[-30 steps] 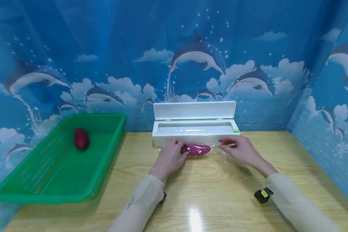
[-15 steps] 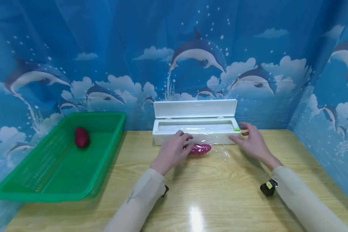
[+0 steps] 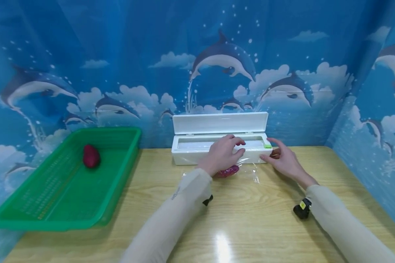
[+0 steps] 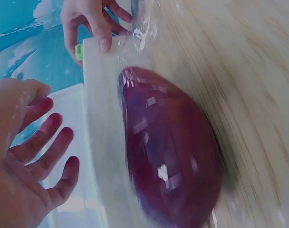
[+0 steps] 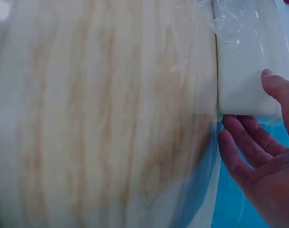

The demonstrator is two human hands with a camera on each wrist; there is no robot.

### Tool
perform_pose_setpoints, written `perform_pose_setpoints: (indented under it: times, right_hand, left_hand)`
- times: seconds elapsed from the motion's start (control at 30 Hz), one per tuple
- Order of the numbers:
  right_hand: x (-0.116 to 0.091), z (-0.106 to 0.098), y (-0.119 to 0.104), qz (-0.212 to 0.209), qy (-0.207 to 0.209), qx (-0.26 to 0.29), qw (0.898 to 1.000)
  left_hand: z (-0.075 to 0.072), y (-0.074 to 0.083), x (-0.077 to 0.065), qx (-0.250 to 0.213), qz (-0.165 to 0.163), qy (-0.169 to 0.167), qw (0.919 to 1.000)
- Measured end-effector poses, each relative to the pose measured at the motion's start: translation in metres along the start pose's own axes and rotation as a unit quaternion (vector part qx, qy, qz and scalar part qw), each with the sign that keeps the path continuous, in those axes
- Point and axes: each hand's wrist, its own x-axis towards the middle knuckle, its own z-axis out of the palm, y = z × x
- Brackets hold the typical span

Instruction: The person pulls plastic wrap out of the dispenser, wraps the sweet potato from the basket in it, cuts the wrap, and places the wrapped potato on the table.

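A purple-red sweet potato [image 3: 228,171] lies under clear cling film [image 3: 252,171] on the table, just in front of a white cling film box [image 3: 187,157]. In the left wrist view the film shines over the sweet potato [image 4: 170,147]. My left hand [image 3: 222,155] hovers above it and the box's front edge, fingers spread and loosely bent, holding nothing. At the box's right end, my right hand [image 3: 284,160] grips the corner. Its thumb lies on the front wall and its fingers touch the end [image 5: 258,156]. The box's lid [image 3: 220,123] is raised, and the film roll shows inside.
To the left stands a green plastic basket [image 3: 113,190] with another purple-red sweet potato [image 3: 91,156] in it. A green cutter slider [image 3: 267,146] sits at the box's right end. Behind the wooden table [image 3: 250,219] hangs a blue dolphin-print curtain [image 3: 151,44].
My right hand has let go of the film and moved right to the box's end. My left hand has left the sweet potato, rising and moving right over the box.
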Motion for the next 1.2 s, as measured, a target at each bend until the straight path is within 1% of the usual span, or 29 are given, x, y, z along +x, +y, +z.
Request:
perform_pose_setpoints:
  times: [0.13,0.3,0.5,0.63,0.7,0.83,1.0,1.2]
  right_hand:
    - [0.002,0.002,0.004,-0.014,0.008,0.002,1.000]
    - [0.003,0.004,0.007,-0.024,0.013,0.005,1.000]
    - [0.004,0.005,0.008,-0.025,0.010,0.001,1.000]
    - [0.005,0.004,0.009,-0.028,0.006,-0.001,1.000]
    - [0.006,0.003,0.010,-0.034,0.005,-0.002,0.999]
    - [0.006,0.002,0.011,-0.040,0.004,0.003,0.999]
    - [0.007,0.002,0.012,-0.038,0.004,0.010,0.999]
    - [0.007,0.001,0.010,-0.030,-0.002,0.012,0.999]
  left_hand:
    - [0.012,0.007,0.021,-0.004,0.011,0.005,0.9999]
    - [0.027,0.013,0.037,-0.015,0.015,0.004,0.9998]
    - [0.046,0.016,0.047,-0.008,-0.010,0.007,0.9999]
    - [0.055,0.022,0.053,-0.018,-0.042,0.013,0.9989]
    - [0.059,0.026,0.055,-0.015,-0.059,0.016,0.9980]
    - [0.064,0.032,0.058,0.013,-0.076,0.020,0.9968]
    - [0.064,0.036,0.057,0.029,-0.077,0.030,0.9962]
    - [0.057,0.036,0.055,0.034,-0.076,0.009,0.9965]
